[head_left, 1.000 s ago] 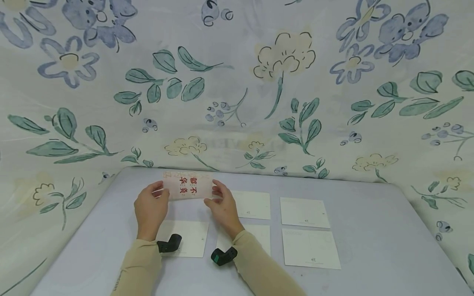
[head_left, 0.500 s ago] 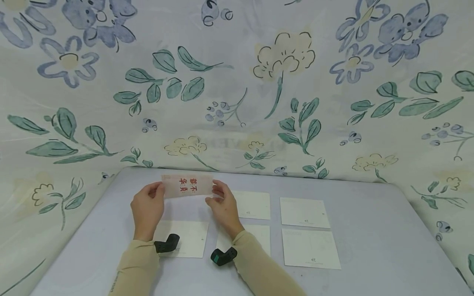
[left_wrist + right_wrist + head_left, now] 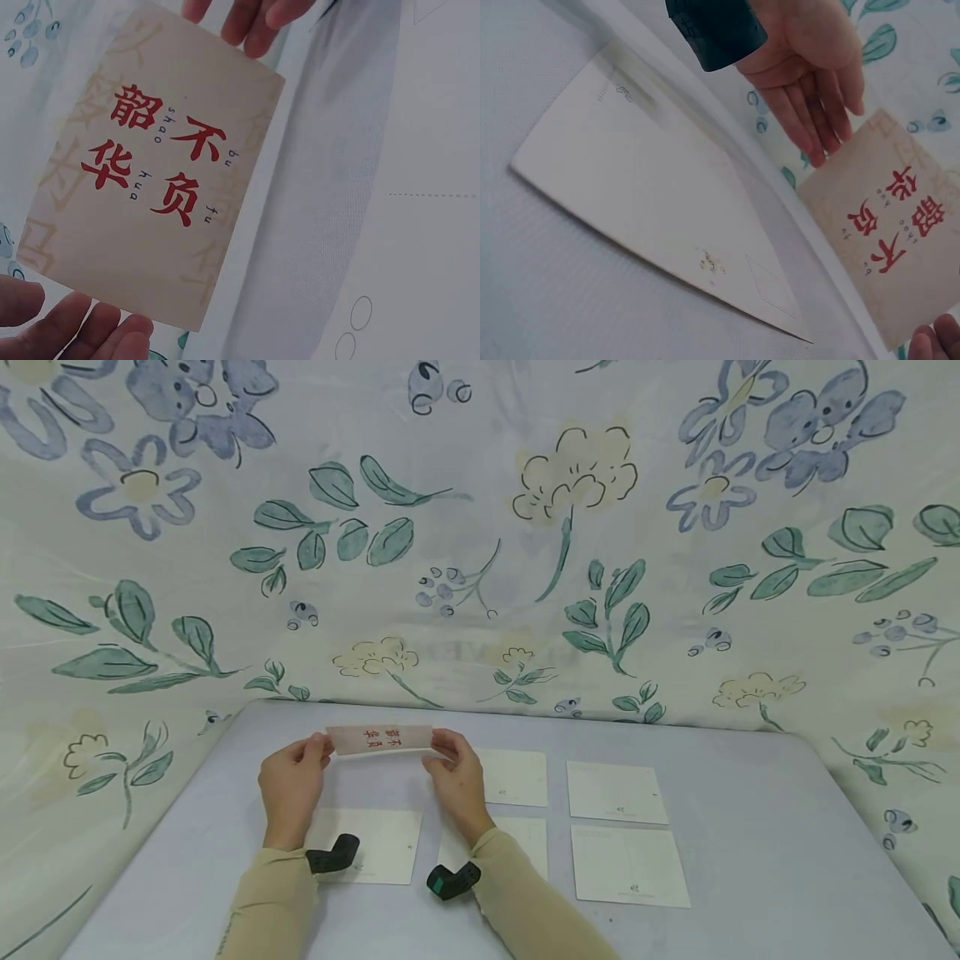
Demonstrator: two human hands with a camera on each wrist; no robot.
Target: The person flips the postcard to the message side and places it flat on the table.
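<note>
A pale postcard (image 3: pixel 382 740) with red Chinese characters is held up above the far part of the table, tilted so its printed face looks narrow in the head view. My left hand (image 3: pixel 292 787) pinches its left short edge; in the left wrist view the left fingers (image 3: pixel 101 330) show along the card's lower end. At the opposite short edge, my right hand (image 3: pixel 459 781) grips with its fingertips, seen at the bottom right corner of the right wrist view. The characters and small pinyin read clearly in the left wrist view.
Several white postcards lie on the table (image 3: pixel 750 827) with blank-looking sides up: one beneath the left wrist (image 3: pixel 386 852), one partly under the right forearm (image 3: pixel 525 843), others (image 3: pixel 617 791) to the right. A floral curtain (image 3: pixel 480 527) hangs behind the table.
The held postcard has tipped, so its face appears much narrower than before. My left hand has shifted a little left, and my right hand has barely moved.
</note>
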